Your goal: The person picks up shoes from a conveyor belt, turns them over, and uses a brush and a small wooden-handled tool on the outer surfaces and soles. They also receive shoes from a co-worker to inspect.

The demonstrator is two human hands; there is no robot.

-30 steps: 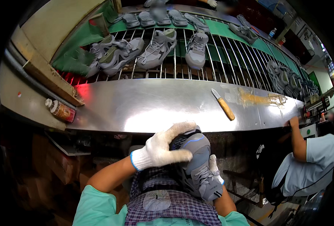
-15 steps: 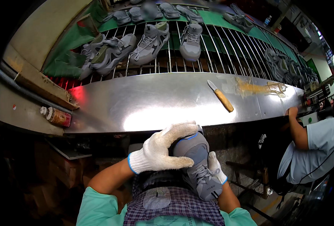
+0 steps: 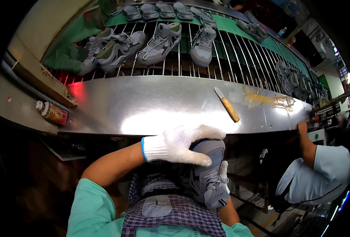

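A grey lace-up sneaker (image 3: 212, 170) is held above my lap, its toe pointing away from me toward the bench. My left hand (image 3: 181, 144), in a white knit glove with a blue cuff edge, wraps around the toe. Its thumb lies across the upper and its fingers reach over the front. On the shoe's right side, my gloved right hand (image 3: 224, 173) grips it, with the thumb showing beside the laces and the other fingers hidden behind the shoe.
A metal bench (image 3: 151, 104) spans ahead, carrying a wooden-handled knife (image 3: 227, 106). Beyond it, grey sneakers (image 3: 160, 44) stand on a rack of metal rods (image 3: 238, 55). A bottle (image 3: 52, 112) lies at the left. Another person (image 3: 317, 170) works at the right.
My left hand has moved right along with the sneaker's toe, and its forearm has turned more level. The right hand keeps its hold. The whole view has shifted slightly.
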